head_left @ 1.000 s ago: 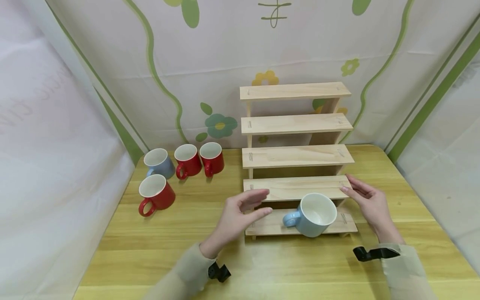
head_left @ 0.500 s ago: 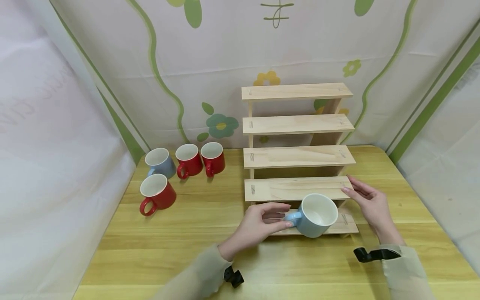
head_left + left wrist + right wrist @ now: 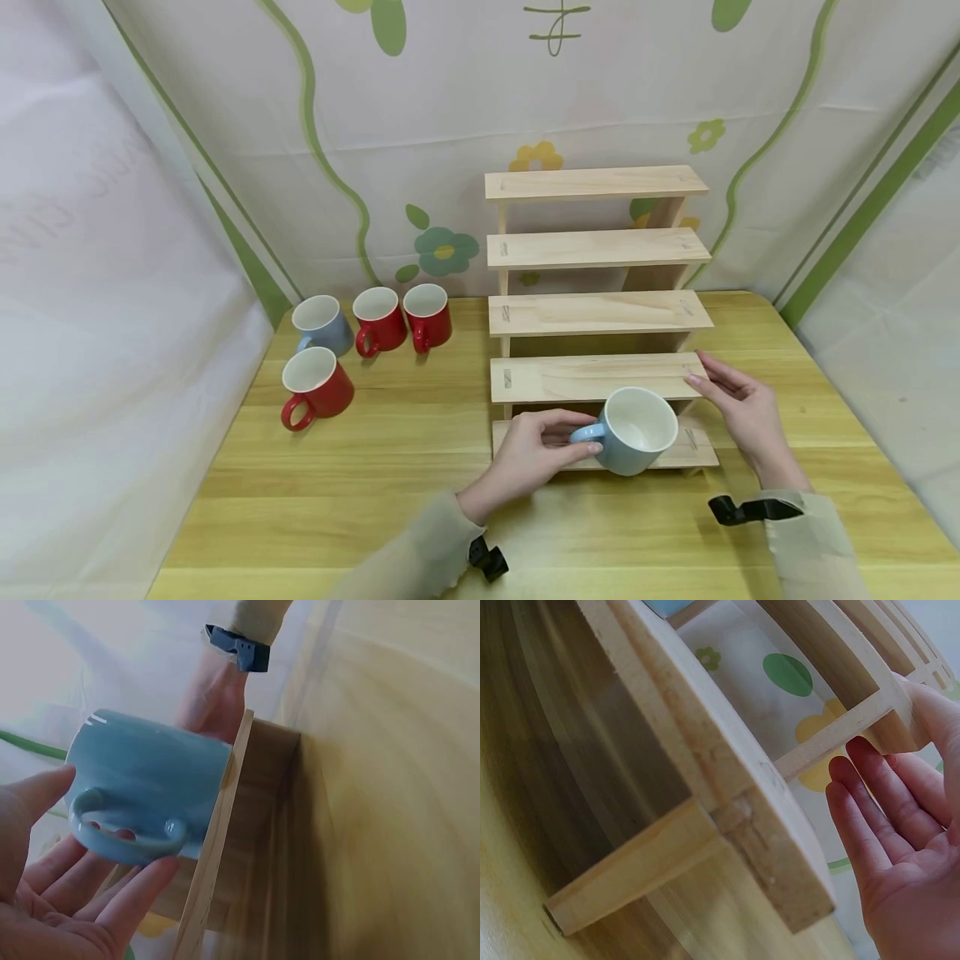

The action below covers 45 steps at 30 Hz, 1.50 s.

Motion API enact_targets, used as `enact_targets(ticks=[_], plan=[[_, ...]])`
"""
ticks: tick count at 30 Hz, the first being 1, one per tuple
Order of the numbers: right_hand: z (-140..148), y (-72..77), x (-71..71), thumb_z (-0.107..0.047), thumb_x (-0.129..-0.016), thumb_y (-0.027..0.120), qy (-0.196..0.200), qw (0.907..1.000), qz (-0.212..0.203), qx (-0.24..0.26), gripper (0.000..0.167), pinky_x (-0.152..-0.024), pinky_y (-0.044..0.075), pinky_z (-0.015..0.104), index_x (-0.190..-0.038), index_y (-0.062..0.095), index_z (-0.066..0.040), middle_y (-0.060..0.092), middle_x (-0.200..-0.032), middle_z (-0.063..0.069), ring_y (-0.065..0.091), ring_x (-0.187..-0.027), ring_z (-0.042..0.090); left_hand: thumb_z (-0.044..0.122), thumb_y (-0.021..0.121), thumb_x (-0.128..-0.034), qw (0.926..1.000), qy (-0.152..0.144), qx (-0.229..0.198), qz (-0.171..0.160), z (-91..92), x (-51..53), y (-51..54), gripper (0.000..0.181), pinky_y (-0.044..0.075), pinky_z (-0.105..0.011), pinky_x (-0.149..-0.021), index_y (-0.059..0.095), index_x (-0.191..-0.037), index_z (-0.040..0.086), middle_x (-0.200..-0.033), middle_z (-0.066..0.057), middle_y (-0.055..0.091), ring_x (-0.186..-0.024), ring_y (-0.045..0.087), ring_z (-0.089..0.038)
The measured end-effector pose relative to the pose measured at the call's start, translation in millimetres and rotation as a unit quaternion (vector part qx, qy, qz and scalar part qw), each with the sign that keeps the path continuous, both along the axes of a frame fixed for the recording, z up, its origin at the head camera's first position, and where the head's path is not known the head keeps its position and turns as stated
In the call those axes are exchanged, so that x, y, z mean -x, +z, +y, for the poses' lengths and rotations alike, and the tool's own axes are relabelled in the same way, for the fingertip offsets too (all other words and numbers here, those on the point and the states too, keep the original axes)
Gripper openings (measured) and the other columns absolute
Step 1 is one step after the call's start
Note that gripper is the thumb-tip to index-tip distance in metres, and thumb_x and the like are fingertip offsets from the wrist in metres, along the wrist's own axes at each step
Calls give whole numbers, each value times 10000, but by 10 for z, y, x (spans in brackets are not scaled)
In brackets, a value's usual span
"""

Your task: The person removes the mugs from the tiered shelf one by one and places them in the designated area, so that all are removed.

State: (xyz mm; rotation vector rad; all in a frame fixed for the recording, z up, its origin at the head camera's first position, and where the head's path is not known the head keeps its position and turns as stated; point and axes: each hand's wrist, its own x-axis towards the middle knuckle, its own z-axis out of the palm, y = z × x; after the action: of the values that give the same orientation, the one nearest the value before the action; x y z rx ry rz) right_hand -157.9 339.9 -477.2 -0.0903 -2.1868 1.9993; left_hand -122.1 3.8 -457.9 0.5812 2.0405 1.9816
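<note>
A light blue mug (image 3: 637,432) stands on the lowest board of a stepped wooden rack (image 3: 600,312), its handle towards the left. My left hand (image 3: 521,458) holds it at the handle, thumb on the near side and fingers beyond. The left wrist view shows the mug (image 3: 150,769) with the left hand (image 3: 75,900) around its handle, some fingertips seen through the loop. My right hand (image 3: 746,417) grips the right end of the second-lowest board between thumb and fingers. In the right wrist view the right hand (image 3: 904,817) is at that board's end, several fingers extended below it.
At the table's back left stand a blue mug (image 3: 324,327) and three red mugs (image 3: 381,323), one of them (image 3: 321,393) nearer the front. A printed cloth (image 3: 450,100) hangs behind the rack. The wooden table (image 3: 360,500) extends in front.
My left hand has moved right from beside the rack to the mug's handle and taken hold of it. The right hand keeps its grip on the board. The mug stays on the lowest board.
</note>
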Motion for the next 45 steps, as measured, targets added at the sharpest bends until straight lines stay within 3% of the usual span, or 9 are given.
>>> enact_targets(ticks=[6,22,28,36,45], plan=[[0,9,-6,-108,-931,771,-24,9999,-14,-118,529,-844,499,84,-1422,586,-41,661,-1242,-183,594,-1094,-15,172,837,-879,9997,200,-83,57,44,-42,-5,265,601,-252,-783,773,-1112,65,-1026,33,754,-911,724,-94],[-8,-5,-12,-91,-930,768,-4,10000,22,35,511,-845,502,89,-1411,599,-43,666,-1233,-172,591,-1093,-10,168,821,-894,9984,519,-64,209,101,-78,-39,209,605,-257,-765,777,-1080,83,-995,28,756,-871,723,-91],[-11,-1,-10,-90,-930,769,5,10000,21,51,516,-848,502,91,-1412,595,-36,673,-1227,-166,601,-1089,-11,165,806,-907,9975,559,-197,383,115,-80,-68,191,609,-279,-783,775,-1073,77,-1018,4,756,-896,725,-102],[-6,4,-10,-98,-935,765,24,10000,1,16,526,-847,502,90,-1424,583,-37,652,-1259,-172,576,-1112,-6,137,800,-909,9961,609,-514,369,131,-94,-106,196,610,-303,-801,766,-1078,44,-1035,-22,758,-918,727,-116],[-2,0,-4,-100,-933,767,14,10000,-22,18,526,-849,500,88,-1422,585,-36,657,-1252,-173,582,-1109,-10,145,790,-919,9956,625,-577,390,130,-96,-121,199,605,-303,-817,764,-1085,38,-1074,-36,754,-948,725,-129]])
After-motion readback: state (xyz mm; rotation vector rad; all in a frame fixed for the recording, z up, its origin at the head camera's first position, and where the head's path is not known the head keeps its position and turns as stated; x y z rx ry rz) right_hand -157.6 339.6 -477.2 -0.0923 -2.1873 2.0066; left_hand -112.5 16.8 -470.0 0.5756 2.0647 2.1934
